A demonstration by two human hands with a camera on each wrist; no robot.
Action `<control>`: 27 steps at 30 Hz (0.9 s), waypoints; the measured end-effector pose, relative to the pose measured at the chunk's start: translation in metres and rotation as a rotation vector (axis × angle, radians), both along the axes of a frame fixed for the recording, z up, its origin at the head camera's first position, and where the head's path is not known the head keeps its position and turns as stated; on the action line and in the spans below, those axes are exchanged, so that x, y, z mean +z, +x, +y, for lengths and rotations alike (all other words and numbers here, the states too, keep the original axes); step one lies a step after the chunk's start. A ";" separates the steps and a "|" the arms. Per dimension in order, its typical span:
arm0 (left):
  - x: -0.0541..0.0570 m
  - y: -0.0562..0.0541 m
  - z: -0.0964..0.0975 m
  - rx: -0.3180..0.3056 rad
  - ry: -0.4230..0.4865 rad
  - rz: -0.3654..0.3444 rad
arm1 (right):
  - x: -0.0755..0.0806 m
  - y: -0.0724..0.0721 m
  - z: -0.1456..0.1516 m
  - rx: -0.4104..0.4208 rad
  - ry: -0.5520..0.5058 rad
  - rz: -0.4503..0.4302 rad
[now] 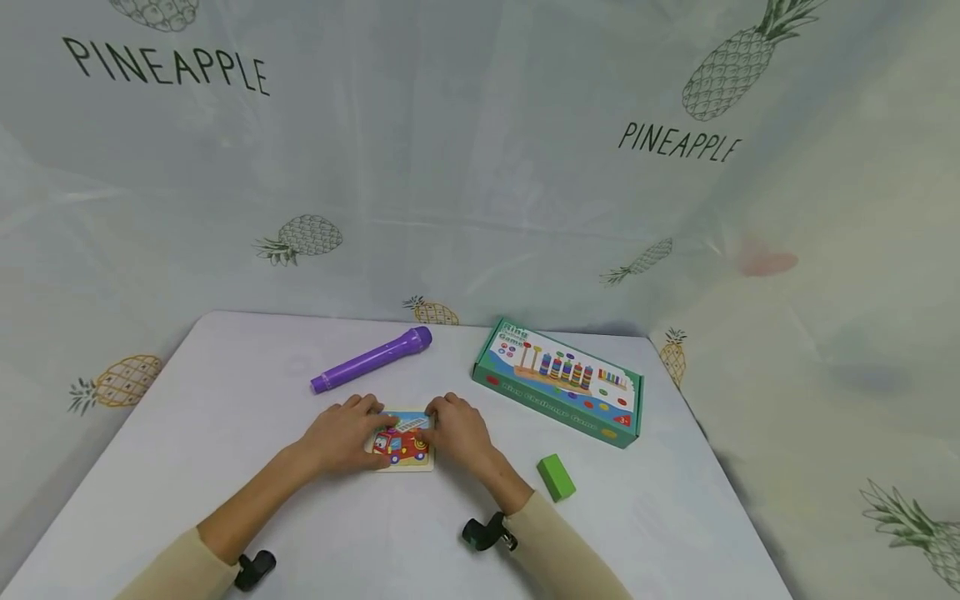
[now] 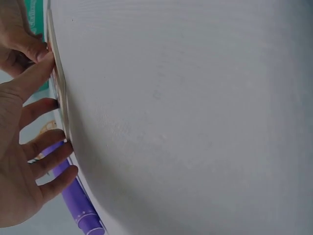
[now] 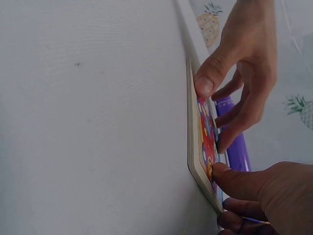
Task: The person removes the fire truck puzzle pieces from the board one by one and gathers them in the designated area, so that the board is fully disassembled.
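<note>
Before pineapple-printed cloth, the white surface bears a closed game box, purple microphone and green block, while left hand and right hand grip a fire-engine board.

The picture board in the grip has a smooth printed face and a pale matt edge like wood or thick card. Just beyond the grip, the microphone looks like smooth, softly shiny plastic; farther right, the box seems printed card. The block right of the grip looks smooth and matt, as does the tabletop beneath, while the sheet behind is creased and faintly glossy.
</note>
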State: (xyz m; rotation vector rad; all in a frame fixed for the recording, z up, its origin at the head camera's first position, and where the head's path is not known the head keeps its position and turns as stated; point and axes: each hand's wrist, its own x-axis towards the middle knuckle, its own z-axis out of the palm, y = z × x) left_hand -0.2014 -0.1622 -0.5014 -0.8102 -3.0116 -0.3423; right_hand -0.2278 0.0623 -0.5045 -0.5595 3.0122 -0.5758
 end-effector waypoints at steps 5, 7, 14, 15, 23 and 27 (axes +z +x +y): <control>0.000 0.001 0.001 -0.009 0.023 -0.010 | 0.002 0.001 0.000 -0.004 -0.010 -0.030; -0.001 0.001 0.002 -0.014 0.028 -0.009 | 0.002 0.000 0.000 -0.008 -0.016 -0.043; 0.000 0.000 0.003 -0.025 0.034 -0.009 | 0.003 -0.001 0.000 0.002 -0.009 -0.041; 0.000 0.000 0.003 -0.027 0.033 -0.010 | 0.003 -0.001 0.000 0.002 -0.005 -0.038; 0.000 0.000 0.002 -0.043 0.025 -0.010 | 0.002 -0.005 0.006 -0.004 -0.245 -0.081; 0.001 0.001 0.001 -0.053 0.018 -0.008 | 0.005 -0.009 0.013 -0.008 -0.418 -0.160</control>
